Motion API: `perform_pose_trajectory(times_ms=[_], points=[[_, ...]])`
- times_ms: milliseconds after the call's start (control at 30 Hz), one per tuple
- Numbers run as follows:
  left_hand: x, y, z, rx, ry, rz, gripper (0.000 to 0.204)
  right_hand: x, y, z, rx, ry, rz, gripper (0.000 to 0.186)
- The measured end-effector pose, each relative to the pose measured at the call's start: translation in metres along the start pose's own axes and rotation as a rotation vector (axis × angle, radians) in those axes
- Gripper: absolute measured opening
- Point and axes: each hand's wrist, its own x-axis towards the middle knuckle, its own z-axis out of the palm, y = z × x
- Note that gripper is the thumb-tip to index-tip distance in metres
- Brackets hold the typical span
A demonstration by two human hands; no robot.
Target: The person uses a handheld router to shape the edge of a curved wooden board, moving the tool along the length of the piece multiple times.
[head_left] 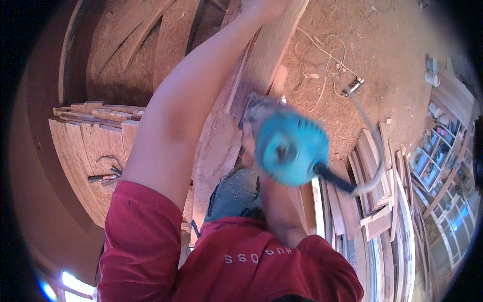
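Note:
A teal corded power tool [292,148] with a dark cord sleeve is blurred by motion; its exact kind is unclear. My right hand [248,143] is closed on its near-left side, partly hidden behind the housing. The tool's front end lies over a long wooden board [266,55] that runs away from me. My left arm stretches far forward along the board's left side. At the upper edge of the picture, my left hand [264,7] is at the far part of the board, with its fingers cut off from view.
Wood pieces are stacked at left, with a dark-handled tool [104,177] on top. Curved wood strips [375,176] pile up at right. A pale cable leads to a socket block [353,86] on the sawdust-covered floor [365,48]. Framed panels [440,156] stand far right.

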Motion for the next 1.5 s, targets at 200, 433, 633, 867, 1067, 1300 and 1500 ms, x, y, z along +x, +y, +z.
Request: perform_pose_trajectory(times_ms=[200,433,633,867,1067,1300,1500], points=[[-0.069,-0.018,-0.011,-0.101,-0.045,0.254,0.048,-0.041,0.009,-0.003,0.038,0.143,-0.386,0.093],[-0.102,-0.022,-0.020,-0.107,0.017,0.214,0.045,-0.044,0.039,-0.029,-0.029,-0.028,-0.339,0.074],[-0.100,-0.023,-0.024,-0.063,0.002,0.167,0.045,-0.026,0.021,-0.036,-0.068,-0.190,-0.472,0.076],[-0.099,-0.028,-0.018,-0.045,0.022,0.163,0.045,-0.016,0.021,-0.034,-0.121,-0.175,-0.536,0.078],[-0.105,-0.032,-0.011,0.038,0.092,0.120,0.041,0.013,0.010,-0.023,-0.126,-0.012,-0.416,0.081],[-0.101,-0.038,-0.007,-0.049,0.031,0.063,0.040,0.055,-0.016,0.001,-0.187,0.192,-0.217,0.085],[-0.097,-0.046,-0.007,-0.104,0.031,0.113,0.042,0.098,-0.024,0.010,-0.312,0.252,-0.189,0.088]])
